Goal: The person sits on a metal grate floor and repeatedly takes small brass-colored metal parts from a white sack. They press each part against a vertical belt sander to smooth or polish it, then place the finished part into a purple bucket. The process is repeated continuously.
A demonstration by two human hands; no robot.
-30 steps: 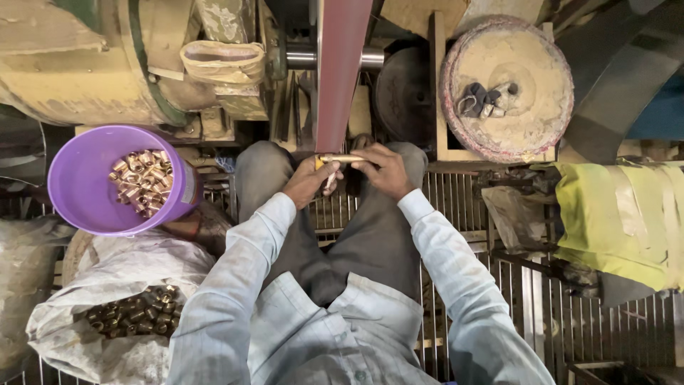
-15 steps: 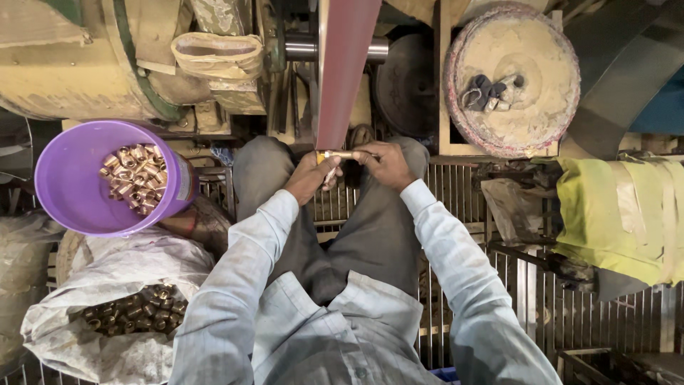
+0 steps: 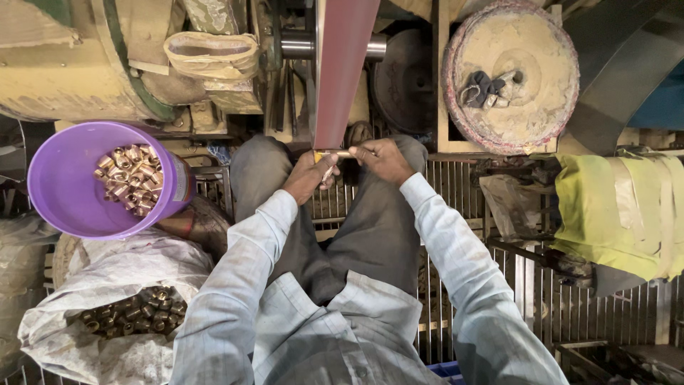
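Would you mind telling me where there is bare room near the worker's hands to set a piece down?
Bare grating lies right of the right hand, before the yellow-green cloth. The round disc top has some bare surface. The left is crowded: purple tub, sack. Both hands hold a brass rod at the belt.

Slim brass rod held level against the red sanding belt

The brass rod is thin, short and yellow-gold, lying horizontal just above centre, its ends pointing to 9 and 3 o'clock. The left hand grips its 9 o'clock end, the right hand its 3 o'clock end. Its middle touches the lower edge of the red belt at 12 o'clock.
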